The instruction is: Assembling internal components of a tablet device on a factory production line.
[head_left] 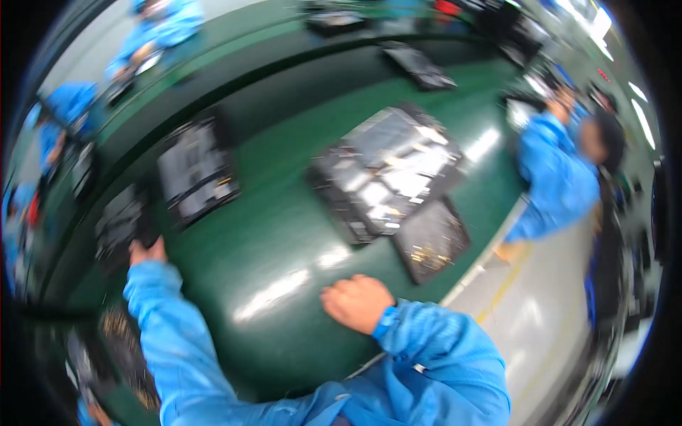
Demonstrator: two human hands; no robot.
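My left hand point(148, 252) reaches out to the left and grips the near edge of a dark tray point(121, 221), its thumb side showing and the other fingertips hidden. The tray lies by the dark channel that borders the green tabletop; its contents are too blurred to name. My right hand point(359, 304) rests over the green table point(277, 241) in front of me, fingers curled in, with nothing seen in it. Beyond it stands a stack of black trays point(387, 170) with grey and shiny pieces on top. A flat black tray point(432, 240) with small gold-coloured bits touches the stack's near right side.
Another black tray with grey parts point(197, 170) lies at the left. A dark tray point(418, 65) sits at the far side. To the right, a co-worker in blue point(558, 170) handles something at the table edge. More people in blue point(170, 25) work across the channel. Further trays point(131, 351) lie at lower left.
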